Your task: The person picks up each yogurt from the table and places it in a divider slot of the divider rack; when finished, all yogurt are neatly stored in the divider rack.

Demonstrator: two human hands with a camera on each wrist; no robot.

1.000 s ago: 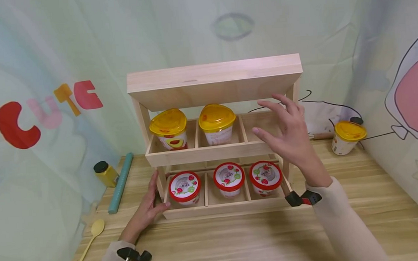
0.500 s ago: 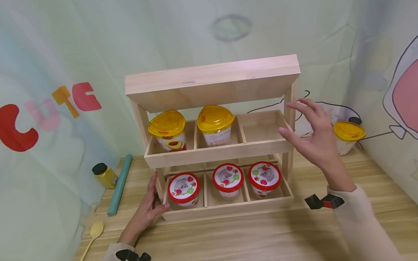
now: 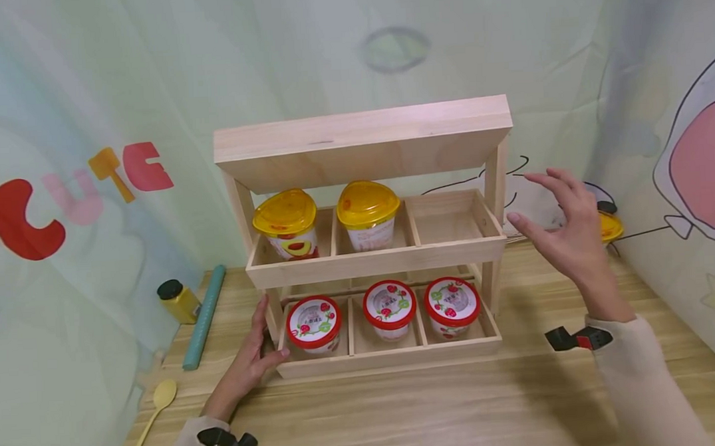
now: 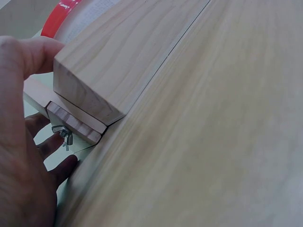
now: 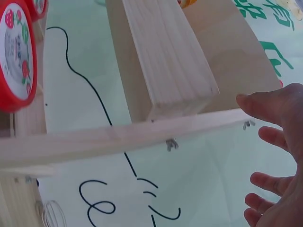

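Note:
A two-tier wooden display rack [image 3: 371,269] stands on the table. My left hand [image 3: 248,364] holds its lower left corner. In the left wrist view the thumb lies over the tray's front edge, and the fingers are at the side by a wing nut [image 4: 64,135]. Two yellow-lidded cups [image 3: 285,213] occupy the upper tier's left and middle compartments; its right compartment is bare. Three red-rimmed cups [image 3: 314,323] sit in the lower tier. My right hand [image 3: 574,233] hovers to the right of the rack, fingers spread and bent, holding nothing.
Behind the right hand, another yellow-lidded cup [image 3: 612,226] is mostly hidden. To the left are a yellow jar [image 3: 179,301] with a black lid, a teal rod [image 3: 204,319] and a yellow spoon [image 3: 164,394]. A wire whisk [image 5: 53,215] shows in the right wrist view.
My right hand has moved right, from in front of the upper right compartment to beyond the rack's side, now covering most of the far yellow-lidded cup. The left hand stays on the rack's corner.

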